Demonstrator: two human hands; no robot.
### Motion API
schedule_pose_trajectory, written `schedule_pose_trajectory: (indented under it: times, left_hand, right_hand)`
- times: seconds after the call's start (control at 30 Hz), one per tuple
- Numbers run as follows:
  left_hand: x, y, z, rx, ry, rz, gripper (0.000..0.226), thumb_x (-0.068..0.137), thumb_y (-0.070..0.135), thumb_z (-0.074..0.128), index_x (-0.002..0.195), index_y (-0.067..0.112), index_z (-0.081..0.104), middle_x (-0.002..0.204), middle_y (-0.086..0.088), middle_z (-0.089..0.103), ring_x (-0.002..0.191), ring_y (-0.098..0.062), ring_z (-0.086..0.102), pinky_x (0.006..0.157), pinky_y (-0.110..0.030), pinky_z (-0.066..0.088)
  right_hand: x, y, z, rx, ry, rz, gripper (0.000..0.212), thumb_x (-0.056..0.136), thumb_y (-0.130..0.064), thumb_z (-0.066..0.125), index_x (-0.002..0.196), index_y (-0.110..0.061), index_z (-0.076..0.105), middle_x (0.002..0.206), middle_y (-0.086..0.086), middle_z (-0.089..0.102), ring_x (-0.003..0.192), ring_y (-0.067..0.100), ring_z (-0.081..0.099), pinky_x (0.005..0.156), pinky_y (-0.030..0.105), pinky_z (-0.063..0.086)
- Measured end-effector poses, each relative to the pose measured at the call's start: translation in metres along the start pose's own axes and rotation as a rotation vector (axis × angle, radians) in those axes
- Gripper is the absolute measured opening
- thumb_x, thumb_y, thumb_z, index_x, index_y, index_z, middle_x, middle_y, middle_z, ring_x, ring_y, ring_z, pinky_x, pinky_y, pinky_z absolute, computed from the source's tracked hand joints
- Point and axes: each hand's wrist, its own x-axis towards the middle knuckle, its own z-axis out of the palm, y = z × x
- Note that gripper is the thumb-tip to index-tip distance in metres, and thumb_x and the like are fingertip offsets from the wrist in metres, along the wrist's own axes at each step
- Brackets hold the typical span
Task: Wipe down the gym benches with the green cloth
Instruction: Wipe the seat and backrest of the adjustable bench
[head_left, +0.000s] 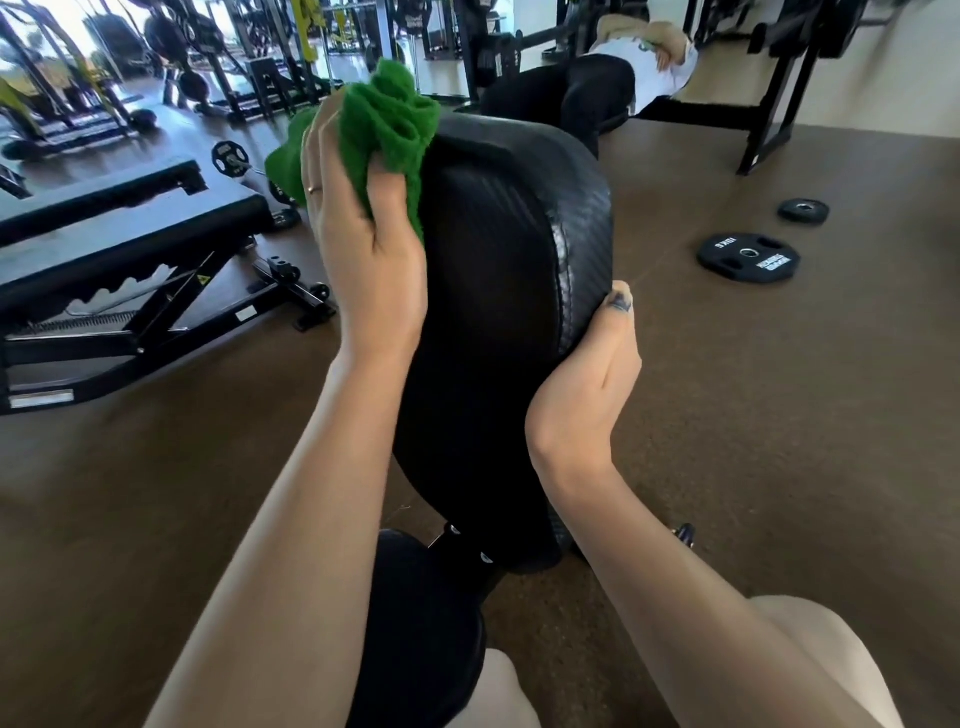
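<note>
A left hand (358, 249) is pressing a bunched green cloth (387, 130), tight in its grip, against a bench pad (493, 270) while the right hand (592, 374) is clasping the pad's edge.

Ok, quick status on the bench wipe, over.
Left hand shut on green cloth, pressed to upper bench pad. Right hand grips pad's right edge. Nothing blocking the pad.
</note>
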Motion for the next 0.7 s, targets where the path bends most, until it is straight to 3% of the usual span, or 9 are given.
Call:
schedule_pose_trajectory:
  times: [0.13,0.17,0.23,0.3,0.37,0.43,0.5,0.6,0.7]
  left_hand:
    - [-0.032,0.014,0.009,0.087,-0.101,0.172,0.034,0.109,0.028,0.042,0.139,0.013,0.049,0.144,-0.023,0.053,0.142,-0.047,0.041,0.118,-0.064,0.029]
    - [-0.036,0.014,0.01,0.101,-0.147,0.234,0.039,0.11,0.029,0.04,0.139,0.006,0.052,0.144,-0.023,0.054,0.141,-0.05,0.041,0.117,-0.066,0.029]
    - [-0.033,0.004,0.01,0.086,-0.131,0.243,0.044,0.111,0.036,0.037,0.144,0.01,0.05,0.152,-0.014,0.049,0.145,-0.047,0.036,0.119,-0.066,0.026]
    - [-0.029,-0.013,0.004,-0.042,-0.014,-0.028,0.049,0.11,0.036,0.04,0.156,0.018,0.039,0.16,-0.006,0.038,0.152,-0.033,0.031,0.127,-0.053,0.022]
    - [-0.031,-0.028,-0.007,-0.174,0.084,-0.365,0.06,0.107,0.037,0.037,0.162,0.014,0.026,0.157,0.01,0.033,0.149,-0.008,0.029,0.125,-0.027,0.022]
    - [-0.043,-0.037,-0.015,-0.199,0.081,-0.467,0.063,0.107,0.037,0.035,0.164,0.015,0.019,0.151,0.02,0.033,0.143,0.006,0.029,0.119,-0.016,0.021]
    - [-0.058,-0.033,-0.016,-0.123,0.057,-0.438,0.062,0.107,0.039,0.035,0.163,0.015,0.022,0.156,0.017,0.032,0.144,0.006,0.029,0.122,-0.019,0.02]
    - [-0.093,-0.01,-0.004,0.03,0.036,-0.249,0.053,0.111,0.027,0.036,0.161,0.011,0.025,0.169,-0.009,0.024,0.158,-0.018,0.018,0.131,-0.038,0.012]
    - [-0.106,-0.008,0.001,0.04,-0.038,-0.15,0.049,0.112,0.02,0.036,0.159,0.012,0.022,0.17,-0.017,0.019,0.16,-0.027,0.014,0.131,-0.046,0.01]
  right_hand:
    - [-0.001,-0.002,-0.001,0.006,0.007,-0.014,0.045,0.106,-0.029,0.02,0.091,0.005,0.046,0.076,0.005,0.043,0.074,0.008,0.041,0.076,0.051,0.04]
    - [-0.001,-0.002,-0.001,0.013,0.006,-0.013,0.044,0.106,-0.029,0.02,0.09,0.004,0.045,0.075,0.005,0.042,0.073,0.008,0.04,0.075,0.051,0.04]
    - [-0.001,-0.003,-0.001,0.018,0.004,-0.005,0.043,0.105,-0.03,0.02,0.087,0.001,0.043,0.072,-0.006,0.04,0.072,0.007,0.039,0.075,0.052,0.04]
    - [-0.001,-0.003,-0.001,0.006,-0.003,0.016,0.044,0.104,-0.033,0.02,0.088,0.0,0.044,0.074,-0.012,0.041,0.072,0.007,0.039,0.077,0.054,0.042]
    - [-0.002,-0.003,-0.001,0.0,-0.002,0.026,0.042,0.104,-0.034,0.02,0.085,-0.004,0.043,0.072,-0.012,0.04,0.07,0.005,0.038,0.076,0.055,0.042]
    - [-0.001,-0.004,-0.001,-0.007,0.0,0.019,0.04,0.103,-0.035,0.02,0.081,-0.009,0.041,0.071,-0.012,0.039,0.068,0.005,0.037,0.074,0.055,0.041]
    - [0.0,-0.003,0.0,0.005,0.005,0.022,0.036,0.103,-0.035,0.02,0.079,-0.016,0.04,0.071,-0.011,0.038,0.068,0.006,0.036,0.074,0.057,0.04]
    - [0.0,-0.002,0.0,0.017,0.016,0.005,0.039,0.103,-0.035,0.021,0.082,-0.008,0.04,0.073,-0.01,0.039,0.071,0.008,0.037,0.076,0.058,0.041]
    - [0.0,0.001,-0.001,0.041,0.012,0.002,0.043,0.104,-0.035,0.021,0.087,-0.001,0.041,0.075,-0.008,0.04,0.073,0.009,0.038,0.077,0.057,0.041]
